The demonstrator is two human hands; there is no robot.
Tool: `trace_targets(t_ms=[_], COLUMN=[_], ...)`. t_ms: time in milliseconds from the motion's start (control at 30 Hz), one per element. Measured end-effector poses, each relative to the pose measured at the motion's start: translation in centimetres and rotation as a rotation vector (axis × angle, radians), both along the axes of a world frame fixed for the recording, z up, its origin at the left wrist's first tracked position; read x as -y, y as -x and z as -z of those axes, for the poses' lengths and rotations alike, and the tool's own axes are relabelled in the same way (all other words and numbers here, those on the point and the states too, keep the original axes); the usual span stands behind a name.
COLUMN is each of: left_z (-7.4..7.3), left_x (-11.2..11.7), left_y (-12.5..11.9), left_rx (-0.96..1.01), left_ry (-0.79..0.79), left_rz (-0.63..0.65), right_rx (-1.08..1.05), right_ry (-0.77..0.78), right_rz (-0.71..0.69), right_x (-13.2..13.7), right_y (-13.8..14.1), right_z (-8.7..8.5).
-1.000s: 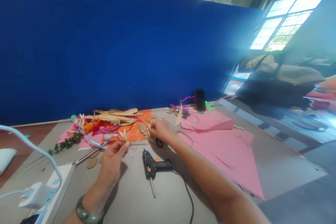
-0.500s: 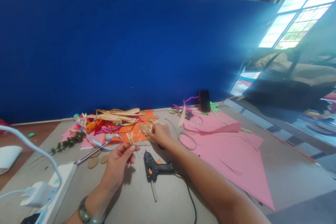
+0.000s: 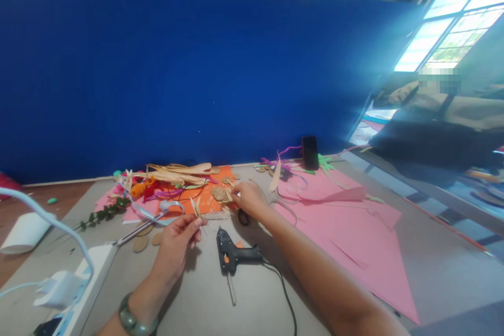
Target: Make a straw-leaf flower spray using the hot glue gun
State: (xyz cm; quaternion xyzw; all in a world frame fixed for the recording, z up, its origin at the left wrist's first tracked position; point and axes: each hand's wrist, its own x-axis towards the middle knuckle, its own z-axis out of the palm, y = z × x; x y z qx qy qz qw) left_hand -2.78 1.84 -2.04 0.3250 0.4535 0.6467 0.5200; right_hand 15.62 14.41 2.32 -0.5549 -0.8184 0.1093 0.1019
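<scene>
My left hand [image 3: 179, 239] is closed in a pinch on a small pale dried-husk piece [image 3: 196, 207], which points up from the fingertips. Farther forward, my right hand [image 3: 249, 198] has its fingers closed on a pale husk strip [image 3: 229, 182], beside wood slices [image 3: 219, 193] on the orange sheet [image 3: 210, 202]. A dark scissors handle loop [image 3: 243, 217] shows just below that hand. Between my forearms lies a black glue gun [image 3: 232, 253], its nozzle pointing away and a glue stick [image 3: 231, 290] poking out of its rear.
Dried husk strips [image 3: 177, 172] and a green leafy sprig [image 3: 104, 213] lie at the back left. Pink sheets [image 3: 378, 252] cover the right side. A black phone [image 3: 310, 153] leans on the blue panel [image 3: 212, 73]. A white power strip [image 3: 92, 278] and cable [image 3: 66, 228] sit left.
My right hand has shifted slightly right and up, exposing the scissors loop below it. My left hand keeps its hold on the husk piece. The view has turned a little.
</scene>
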Motion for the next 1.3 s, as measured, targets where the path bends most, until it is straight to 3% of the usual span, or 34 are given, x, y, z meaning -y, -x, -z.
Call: trace_targets(t_ms=[233, 500, 800, 1067, 1300], left_z=[0.3, -1.1, -1.0, -1.2, -1.1], left_x=[0.1, 0.8, 1.1, 1.6, 1.8], left_y=[0.0, -0.6, -0.8, -0.9, -0.8], left_rx=[-0.001, -0.050, -0.007, 0.012, -0.036], left_ry=[-0.015, 0.008, -0.005, 0.032, 0.028], left_rz=[0.004, -0.026, 0.014, 0.158, 0.210], right_rx=[-0.310, -0.588, -0.547, -0.562, -0.528], right_ry=[0.056, 0.289, 0.375, 0.496, 0.559], right_rz=[-0.175, -0.496, -0.493, -0.527, -0.533], right_x=[0.8, 4.4, 5.7, 6.0, 6.4], right_y=[-0.7, -0.3, -0.1, -0.4, -0.5], right_z=[-1.8, -4.3, -4.7, -5.4, -6.0])
